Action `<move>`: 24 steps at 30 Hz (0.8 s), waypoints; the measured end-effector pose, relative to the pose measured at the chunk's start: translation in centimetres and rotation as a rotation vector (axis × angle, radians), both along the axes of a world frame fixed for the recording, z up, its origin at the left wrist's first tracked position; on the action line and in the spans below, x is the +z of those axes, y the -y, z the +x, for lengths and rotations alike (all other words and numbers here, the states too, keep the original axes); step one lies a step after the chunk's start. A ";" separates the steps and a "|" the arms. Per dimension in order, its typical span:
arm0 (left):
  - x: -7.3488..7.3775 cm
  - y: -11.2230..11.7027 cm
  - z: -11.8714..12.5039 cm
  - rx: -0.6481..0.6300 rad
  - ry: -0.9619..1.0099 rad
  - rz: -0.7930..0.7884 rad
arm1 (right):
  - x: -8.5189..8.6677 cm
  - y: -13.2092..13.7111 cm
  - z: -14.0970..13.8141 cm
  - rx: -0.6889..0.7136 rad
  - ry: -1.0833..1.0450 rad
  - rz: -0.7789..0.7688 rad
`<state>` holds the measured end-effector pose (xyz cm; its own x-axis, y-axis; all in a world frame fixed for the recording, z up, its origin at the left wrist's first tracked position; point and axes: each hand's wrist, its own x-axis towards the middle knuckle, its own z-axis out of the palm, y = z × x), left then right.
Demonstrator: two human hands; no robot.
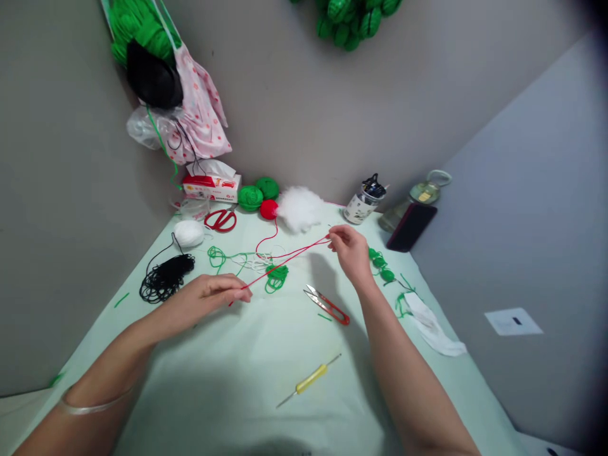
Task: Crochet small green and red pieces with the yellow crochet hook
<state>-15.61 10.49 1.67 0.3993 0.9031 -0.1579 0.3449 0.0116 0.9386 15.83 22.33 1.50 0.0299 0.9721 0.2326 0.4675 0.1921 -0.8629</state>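
Note:
A strand of red yarn [292,256] runs taut and slanting between my two hands above the table. My left hand [216,294] pinches its lower end, and a short tail hangs below the fingers. Further up and to the right, my right hand [349,250] is closed on the other end with its fingertips together. A thin dark tip shows just above those fingers, too small to name. From near my right hand a second red line leads back to the red yarn ball [268,209]. Thread snips [329,305] with red handles lie below my right hand.
A yellow-handled crochet hook [311,379] lies toward the front. Black yarn [166,277], white yarn [189,233], green yarn [276,277] and red scissors [221,220] are spread around. Behind stand a tissue box [213,188], white stuffing [300,208], a pen jar [361,206] and a phone [411,227].

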 end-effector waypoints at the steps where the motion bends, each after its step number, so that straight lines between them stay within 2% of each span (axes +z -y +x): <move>1: -0.1 0.3 0.6 0.019 0.039 -0.027 | 0.0 0.6 -0.2 -0.010 0.043 0.019; 4: -0.8 0.9 2.9 0.093 0.197 -0.140 | 0.7 3.8 -1.5 0.046 0.134 0.036; 5: -1.2 1.1 3.8 0.163 0.294 -0.179 | 1.0 5.1 -2.0 0.101 0.148 0.018; 6: -1.5 1.3 4.7 0.267 0.442 -0.227 | 1.2 6.4 -2.6 0.190 0.152 -0.023; 7: -1.9 1.4 5.7 0.365 0.600 -0.267 | 1.4 7.7 -3.2 0.342 0.134 -0.126; 8: -2.1 1.6 6.7 0.393 0.653 -0.264 | 1.4 8.9 -3.7 0.431 0.106 -0.196; 9: -2.4 1.7 7.6 0.413 0.712 -0.275 | 1.4 9.9 -4.1 0.459 0.100 -0.220; 12: -2.6 2.1 10.1 0.424 0.842 -0.339 | 0.6 11.9 -5.1 0.453 0.068 -0.205; 15: -2.5 2.2 11.5 0.415 0.888 -0.382 | -0.5 12.5 -5.3 0.434 -0.111 -0.277; 18: -2.2 1.9 11.6 0.470 0.951 -0.448 | -1.0 12.3 -4.4 0.390 -0.343 -0.396; 20: -2.0 1.5 11.3 0.534 0.982 -0.467 | -1.0 12.1 -3.5 0.313 -0.428 -0.471; 24: -2.0 1.4 11.5 0.557 0.983 -0.508 | -1.1 11.9 -2.3 0.138 -0.647 -0.450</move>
<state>-4.15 9.08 -0.32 0.1277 0.9117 -0.3904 -0.6716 0.3691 0.6424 13.50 10.48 0.38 -0.1032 0.9732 -0.2054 -0.1551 -0.2197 -0.9632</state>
